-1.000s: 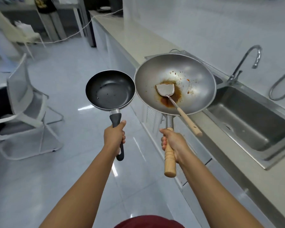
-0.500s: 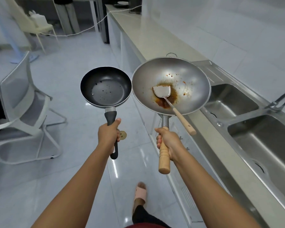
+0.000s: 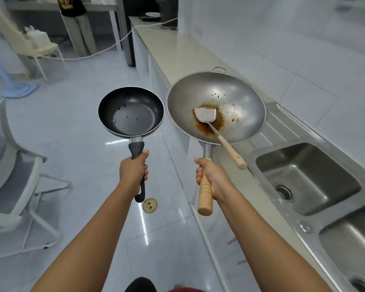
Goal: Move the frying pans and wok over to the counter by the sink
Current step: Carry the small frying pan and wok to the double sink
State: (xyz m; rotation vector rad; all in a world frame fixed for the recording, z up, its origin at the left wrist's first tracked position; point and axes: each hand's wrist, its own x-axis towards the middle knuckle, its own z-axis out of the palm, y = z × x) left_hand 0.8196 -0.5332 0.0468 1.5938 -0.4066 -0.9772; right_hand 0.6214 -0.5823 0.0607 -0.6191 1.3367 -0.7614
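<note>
Fingers of the left hand [image 3: 133, 173] wrap the dark rubbery handle of a small round black non-stick frying pan [image 3: 131, 111], held level above the glossy white tiled floor [image 3: 72, 127]. The right hand [image 3: 211, 178] grips the ridged wooden handle of a wide grey steel wok [image 3: 216, 107], smeared with brown sauce, over the pale counter [image 3: 177, 49] edge, beside the stainless double sink [image 3: 308, 178]. A wooden-handled metal spatula [image 3: 215, 128] lies inside. The nearer basin is cut off.

Matt black frying pan [image 3: 131, 111], shiny metal wok [image 3: 216, 106] with wooden handle, glossy tiled floor [image 3: 76, 127]
</note>
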